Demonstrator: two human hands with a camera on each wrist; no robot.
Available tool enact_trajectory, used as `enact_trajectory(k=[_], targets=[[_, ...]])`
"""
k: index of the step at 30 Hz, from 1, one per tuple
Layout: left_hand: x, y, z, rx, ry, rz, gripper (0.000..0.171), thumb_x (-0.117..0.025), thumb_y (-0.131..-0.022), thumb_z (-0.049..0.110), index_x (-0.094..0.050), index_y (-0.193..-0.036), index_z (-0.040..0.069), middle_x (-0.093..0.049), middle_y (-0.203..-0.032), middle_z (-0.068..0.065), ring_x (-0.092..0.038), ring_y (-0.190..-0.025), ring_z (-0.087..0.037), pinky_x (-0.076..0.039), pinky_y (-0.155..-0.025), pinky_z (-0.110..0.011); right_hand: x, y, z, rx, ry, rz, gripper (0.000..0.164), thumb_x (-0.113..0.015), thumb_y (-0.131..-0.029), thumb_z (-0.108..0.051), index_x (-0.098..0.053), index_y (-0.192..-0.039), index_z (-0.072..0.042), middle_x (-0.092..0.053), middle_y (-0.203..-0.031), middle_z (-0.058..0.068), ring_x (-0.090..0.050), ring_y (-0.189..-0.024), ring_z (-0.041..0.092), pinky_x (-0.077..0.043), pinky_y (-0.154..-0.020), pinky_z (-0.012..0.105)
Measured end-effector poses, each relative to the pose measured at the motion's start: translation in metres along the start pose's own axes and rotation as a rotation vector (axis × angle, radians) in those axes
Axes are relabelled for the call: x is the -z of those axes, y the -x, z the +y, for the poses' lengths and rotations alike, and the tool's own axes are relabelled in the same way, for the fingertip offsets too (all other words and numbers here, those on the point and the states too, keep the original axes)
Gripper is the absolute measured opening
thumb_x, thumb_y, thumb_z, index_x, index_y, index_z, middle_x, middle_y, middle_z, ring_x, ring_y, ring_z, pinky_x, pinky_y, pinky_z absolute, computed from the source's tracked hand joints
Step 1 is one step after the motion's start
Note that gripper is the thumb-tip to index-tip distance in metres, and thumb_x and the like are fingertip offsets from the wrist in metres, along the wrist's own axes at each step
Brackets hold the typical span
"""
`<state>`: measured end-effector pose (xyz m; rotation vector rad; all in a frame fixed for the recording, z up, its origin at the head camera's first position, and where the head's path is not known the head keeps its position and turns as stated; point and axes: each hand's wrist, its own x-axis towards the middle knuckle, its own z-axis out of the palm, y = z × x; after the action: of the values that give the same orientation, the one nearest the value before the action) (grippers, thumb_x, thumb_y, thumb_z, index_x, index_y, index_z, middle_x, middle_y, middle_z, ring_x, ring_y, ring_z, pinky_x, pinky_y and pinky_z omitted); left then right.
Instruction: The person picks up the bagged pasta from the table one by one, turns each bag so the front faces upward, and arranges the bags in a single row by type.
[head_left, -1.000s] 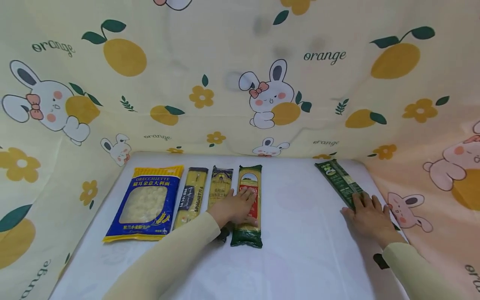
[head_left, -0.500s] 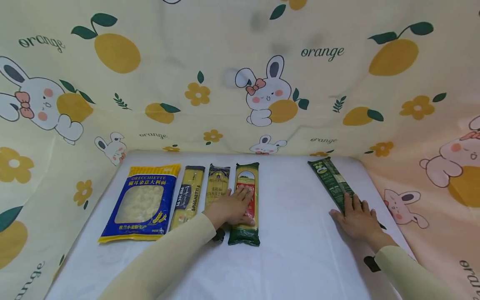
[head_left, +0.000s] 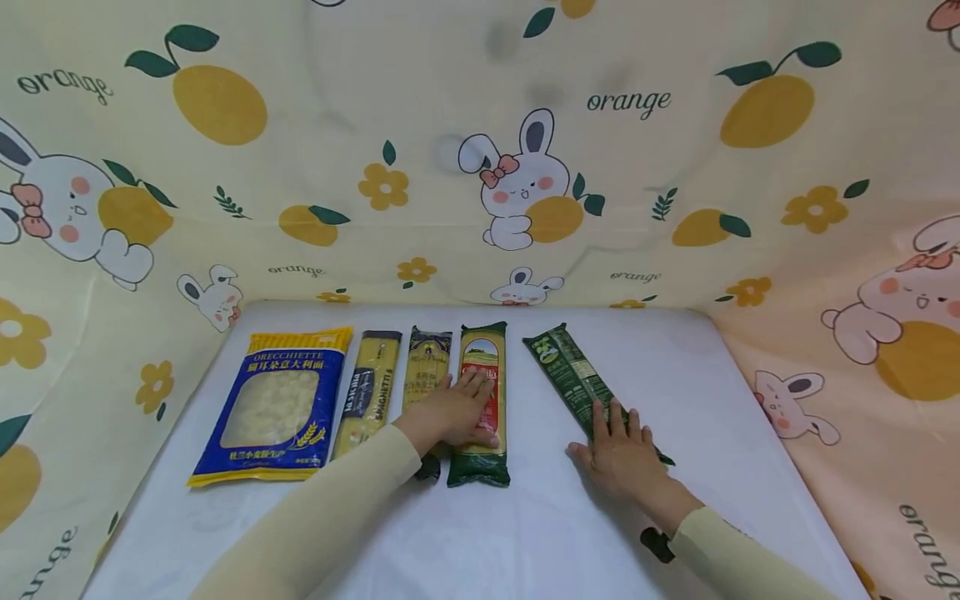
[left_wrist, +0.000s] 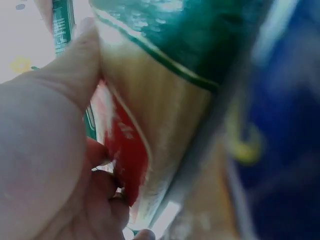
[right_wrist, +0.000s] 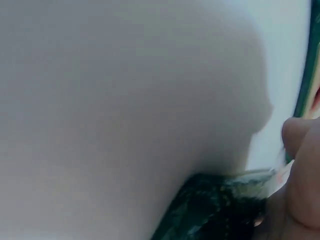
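Note:
In the head view my left hand [head_left: 453,410] rests on a spaghetti packet [head_left: 492,462] with a red label and green ends. The left wrist view shows the thumb and fingers against the front of this red-labelled packet [left_wrist: 160,100]. To the right, my right hand [head_left: 626,458] lies over the lower part of a dark green packet [head_left: 570,367], fingers forward, thumb out to its left. This green packet lies slanted, its far end pointing left. A corner of the green packet [right_wrist: 215,205] shows beside the hand in the right wrist view.
Left of the red-labelled packet lie a gold pasta packet [head_left: 429,358], a spaghetti packet with a dark label [head_left: 378,367] and a wide blue orecchiette bag [head_left: 277,408]. They rest on a white table [head_left: 525,542]. Patterned cloth [head_left: 420,108] hangs behind and at both sides.
My right hand has moved left with the green packet, bringing it closer to the red-labelled one. The left hand stays on its packet. The head view has shifted slightly.

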<state>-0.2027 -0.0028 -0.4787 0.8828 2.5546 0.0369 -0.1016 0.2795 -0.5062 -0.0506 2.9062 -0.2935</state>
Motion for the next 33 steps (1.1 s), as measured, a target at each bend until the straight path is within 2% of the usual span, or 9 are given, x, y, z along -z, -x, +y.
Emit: enact_trajectory(k=[4, 9, 13, 17, 23, 25, 27, 30, 33], targets=[[-0.001, -0.001, -0.002, -0.015, -0.010, 0.002, 0.104, -0.058, -0.097, 0.070, -0.016, -0.170, 0.009, -0.010, -0.178, -0.012, -0.008, -0.165, -0.030, -0.014, -0.130, -0.057, 0.002, 0.004, -0.027, -0.001, -0.075, -0.045, 0.083, -0.049, -0.110, -0.047, -0.018, -0.164, 0.009, -0.011, -0.167, 0.041, -0.013, -0.150, 0.068, -0.021, -0.117, 0.078], [-0.001, -0.003, 0.000, -0.018, -0.012, -0.006, 0.104, -0.056, -0.097, 0.072, -0.016, -0.170, 0.009, -0.009, -0.178, -0.010, -0.007, -0.165, -0.029, -0.015, -0.130, -0.057, 0.008, 0.013, -0.032, 0.048, -0.153, -0.063, 0.069, -0.048, -0.112, -0.036, -0.027, -0.162, 0.008, -0.018, -0.167, 0.039, -0.022, -0.150, 0.065, -0.026, -0.119, 0.072], [0.004, -0.004, 0.003, 0.002, -0.027, -0.033, 0.105, -0.056, -0.096, 0.073, -0.016, -0.170, 0.010, -0.010, -0.178, -0.010, -0.007, -0.165, -0.028, -0.016, -0.129, -0.059, 0.009, 0.024, -0.018, 0.107, -0.137, 0.001, 0.058, -0.054, -0.110, -0.024, -0.040, -0.157, 0.008, -0.035, -0.162, 0.035, -0.040, -0.143, 0.061, -0.037, -0.113, 0.069], [0.014, -0.003, 0.008, 0.032, -0.048, -0.052, 0.100, -0.057, -0.098, 0.070, -0.022, -0.169, 0.009, -0.017, -0.177, -0.010, -0.013, -0.164, -0.029, -0.021, -0.127, -0.063, 0.004, 0.030, -0.005, 0.103, -0.066, 0.073, 0.061, -0.062, -0.107, -0.030, -0.047, -0.153, 0.008, -0.050, -0.152, 0.032, -0.051, -0.133, 0.057, -0.045, -0.106, 0.067], [0.029, -0.006, 0.014, 0.063, -0.045, -0.059, 0.084, -0.061, -0.101, 0.061, -0.039, -0.164, 0.010, -0.032, -0.172, -0.010, -0.027, -0.161, -0.029, -0.028, -0.124, -0.063, -0.008, 0.037, -0.015, 0.125, 0.059, 0.202, 0.061, -0.069, -0.102, -0.038, -0.058, -0.146, 0.003, -0.064, -0.134, 0.024, -0.062, -0.118, 0.046, -0.053, -0.091, 0.061], [0.035, -0.010, 0.014, 0.072, -0.019, -0.056, 0.069, -0.063, -0.102, 0.057, -0.057, -0.151, 0.009, -0.053, -0.158, -0.009, -0.049, -0.147, -0.026, -0.041, -0.118, -0.056, -0.014, 0.042, -0.024, 0.142, 0.103, 0.255, 0.060, -0.072, -0.100, -0.040, -0.062, -0.142, 0.002, -0.068, -0.128, 0.021, -0.065, -0.112, 0.042, -0.054, -0.084, 0.057], [0.040, -0.016, 0.014, 0.075, -0.009, -0.047, 0.050, -0.063, -0.103, 0.052, -0.071, -0.130, 0.011, -0.070, -0.133, -0.005, -0.065, -0.121, -0.022, -0.053, -0.104, -0.047, -0.018, 0.048, -0.033, 0.140, 0.128, 0.278, 0.060, -0.073, -0.098, -0.042, -0.065, -0.140, 0.001, -0.069, -0.124, 0.019, -0.066, -0.108, 0.038, -0.054, -0.081, 0.055], [0.050, -0.030, 0.015, 0.081, 0.012, -0.012, 0.035, -0.062, -0.106, 0.045, -0.076, -0.101, 0.013, -0.070, -0.093, -0.003, -0.063, -0.082, -0.019, -0.054, -0.080, -0.039, -0.021, 0.055, -0.041, 0.120, 0.125, 0.272, 0.063, -0.073, -0.097, -0.046, -0.065, -0.140, 0.000, -0.069, -0.124, 0.017, -0.065, -0.106, 0.036, -0.053, -0.079, 0.053], [0.055, -0.048, 0.018, 0.052, -0.045, 0.074, 0.032, -0.058, -0.109, 0.037, -0.077, -0.101, 0.013, -0.070, -0.092, -0.004, -0.062, -0.079, -0.019, -0.054, -0.077, -0.039, -0.020, 0.060, -0.041, 0.083, 0.091, 0.266, 0.065, -0.075, -0.096, -0.048, -0.065, -0.138, 0.000, -0.070, -0.124, 0.016, -0.064, -0.107, 0.035, -0.052, -0.081, 0.053]])
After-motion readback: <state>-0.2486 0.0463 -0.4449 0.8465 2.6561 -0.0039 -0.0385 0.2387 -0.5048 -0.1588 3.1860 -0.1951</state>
